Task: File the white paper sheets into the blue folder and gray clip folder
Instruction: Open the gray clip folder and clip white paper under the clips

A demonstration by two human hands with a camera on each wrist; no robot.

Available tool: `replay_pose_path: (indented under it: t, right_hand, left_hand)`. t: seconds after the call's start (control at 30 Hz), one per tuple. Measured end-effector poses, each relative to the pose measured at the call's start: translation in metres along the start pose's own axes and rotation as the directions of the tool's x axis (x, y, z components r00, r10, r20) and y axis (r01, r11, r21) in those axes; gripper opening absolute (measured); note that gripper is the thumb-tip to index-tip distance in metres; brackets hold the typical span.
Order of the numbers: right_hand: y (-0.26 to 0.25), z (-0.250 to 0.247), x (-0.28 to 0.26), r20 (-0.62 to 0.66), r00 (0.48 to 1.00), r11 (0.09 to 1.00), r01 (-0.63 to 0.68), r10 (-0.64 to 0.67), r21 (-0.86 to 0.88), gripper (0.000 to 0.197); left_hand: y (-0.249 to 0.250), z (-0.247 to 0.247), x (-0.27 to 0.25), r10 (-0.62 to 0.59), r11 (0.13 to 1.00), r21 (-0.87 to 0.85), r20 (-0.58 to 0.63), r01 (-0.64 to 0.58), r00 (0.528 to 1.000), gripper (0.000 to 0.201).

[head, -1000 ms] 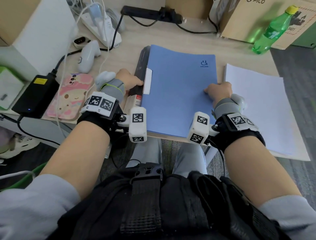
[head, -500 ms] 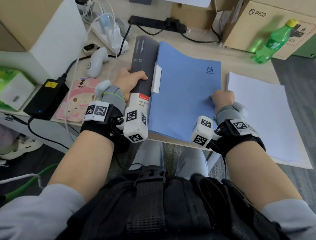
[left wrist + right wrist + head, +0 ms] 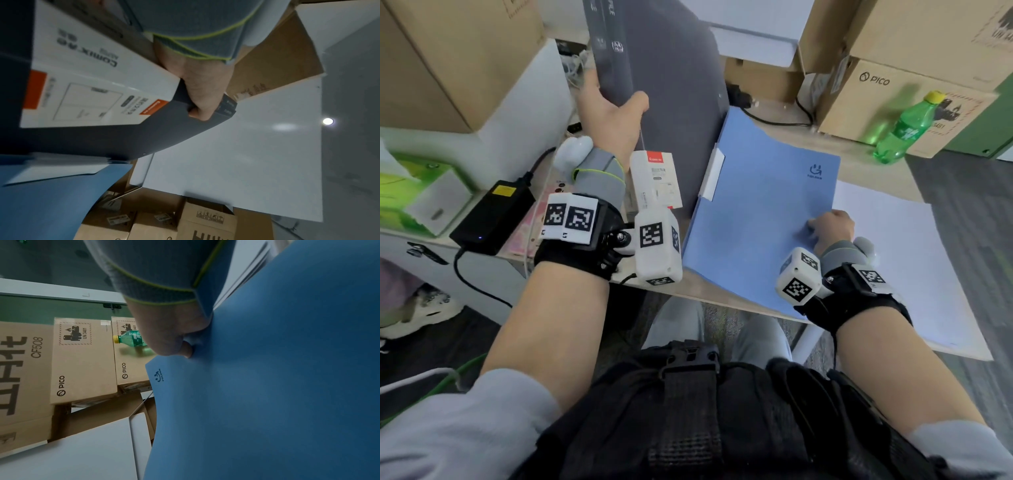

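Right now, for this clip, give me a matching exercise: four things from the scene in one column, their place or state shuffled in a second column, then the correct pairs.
Things:
1. gray clip folder
2. blue folder
3. white paper sheets
4. green bottle

Places or states:
A. lying flat at the desk's right end, untouched
B. lifted off the desk, gripped by the left hand
C. standing against a cardboard box
D. flat on the desk under the right hand

Pairs: 1-B, 2-D, 3-A, 4-C
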State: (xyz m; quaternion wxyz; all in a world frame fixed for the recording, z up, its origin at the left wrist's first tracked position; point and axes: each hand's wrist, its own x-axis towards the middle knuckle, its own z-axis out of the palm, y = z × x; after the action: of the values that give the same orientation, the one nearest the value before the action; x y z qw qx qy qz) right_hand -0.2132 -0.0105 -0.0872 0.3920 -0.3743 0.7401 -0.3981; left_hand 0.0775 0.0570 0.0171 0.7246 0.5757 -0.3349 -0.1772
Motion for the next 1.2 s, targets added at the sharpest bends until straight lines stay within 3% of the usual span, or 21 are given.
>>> replay_pose_path:
  t: [0.17, 0.3, 0.37, 0.53, 0.63, 0.8, 0.87, 0.97, 1.03, 1.1, 1.2]
  right_hand:
    - [0.0, 0.0, 0.002, 0.009, 1.0, 0.997, -0.02, 0.02, 0.073, 0.046]
    - [0.001, 0.003, 0.0, 0.031, 0.999, 0.997, -0.026, 0.024, 0.075, 0.046]
    - [0.003, 0.007, -0.001, 0.049, 0.999, 0.996, -0.026, 0.021, 0.091, 0.044]
    - [-0.003, 0.024, -0.003, 0.15, 0.988, 0.998, 0.033, -0.04, 0.051, 0.039]
    - [-0.008, 0.031, -0.004, 0.19, 0.981, 0.998, 0.028, -0.038, 0.055, 0.043]
    - [-0.005, 0.034, -0.002, 0.215, 0.976, 0.996, 0.011, -0.03, 0.088, 0.033]
    - [-0.006, 0.029, -0.001, 0.154, 0.988, 0.978, -0.013, -0.02, 0.206, 0.022]
    - [-0.017, 0.011, -0.003, 0.063, 0.998, 0.874, -0.009, -0.025, 0.486, 0.037]
    - [-0.026, 0.0, -0.003, 0.043, 0.998, 0.811, 0.01, -0.043, 0.585, 0.041]
    - [-0.034, -0.001, -0.007, 0.014, 0.996, 0.871, 0.071, -0.09, 0.487, 0.032]
    - [-0.034, 0.0, -0.013, -0.009, 0.988, 0.976, 0.156, -0.156, 0.15, 0.026]
  left_hand:
    - [0.018, 0.003, 0.006, 0.199, 0.977, 0.082, -0.05, -0.194, 0.979, 0.045]
    - [0.029, 0.013, 0.004, 0.278, 0.948, 0.18, -0.06, -0.263, 0.959, 0.044]
    - [0.031, 0.019, 0.004, 0.274, 0.956, 0.122, -0.053, -0.266, 0.96, 0.044]
    - [0.024, 0.031, 0.005, 0.127, 0.983, -0.119, -0.088, -0.137, 0.988, 0.042]
    - [0.016, 0.038, 0.001, 0.012, 0.979, -0.202, -0.008, -0.013, 1.0, 0.025]
    - [-0.002, 0.04, 0.003, -0.137, 0.945, -0.294, 0.038, 0.142, 0.99, 0.024]
    - [-0.011, 0.037, 0.004, -0.183, 0.94, -0.286, 0.042, 0.187, 0.982, 0.022]
    - [-0.024, 0.033, 0.003, -0.232, 0.924, -0.299, 0.058, 0.239, 0.971, 0.02]
    - [-0.03, 0.033, 0.0, -0.237, 0.929, -0.278, 0.064, 0.246, 0.969, 0.02]
    - [-0.033, 0.035, -0.006, -0.231, 0.944, -0.227, 0.068, 0.241, 0.971, 0.021]
    - [-0.041, 0.037, -0.018, -0.258, 0.947, -0.168, 0.105, 0.273, 0.96, 0.02]
